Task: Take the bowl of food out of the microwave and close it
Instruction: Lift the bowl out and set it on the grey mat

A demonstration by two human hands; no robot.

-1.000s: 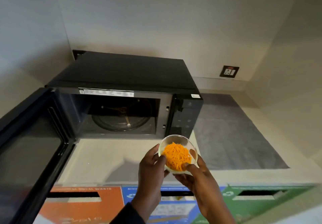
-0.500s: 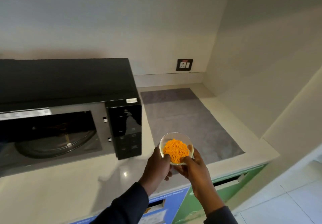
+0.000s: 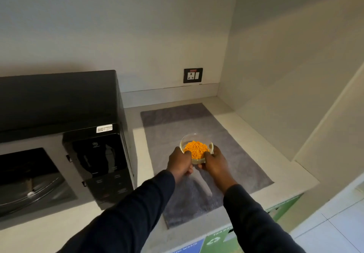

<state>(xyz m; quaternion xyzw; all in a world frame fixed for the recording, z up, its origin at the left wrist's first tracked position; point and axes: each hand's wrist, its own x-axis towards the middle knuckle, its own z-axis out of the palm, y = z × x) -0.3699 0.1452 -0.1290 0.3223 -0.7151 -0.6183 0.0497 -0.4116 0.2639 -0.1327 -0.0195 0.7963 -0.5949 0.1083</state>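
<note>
A small clear bowl filled with orange shredded food sits between both of my hands, over the grey mat to the right of the microwave. My left hand grips its left side and my right hand grips its right side. I cannot tell whether the bowl touches the mat. The black microwave stands on the left with its cavity exposed and the glass turntable visible inside. Its door is out of the frame.
The pale countertop runs into a corner, with walls behind and to the right. A black wall socket is above the mat. Recycling bin labels show under the counter's front edge, and tiled floor lies at the lower right.
The bowl and both hands have moved right and forward, from in front of the microwave to over the grey mat. My view has swung right, so the open door has left the frame.
</note>
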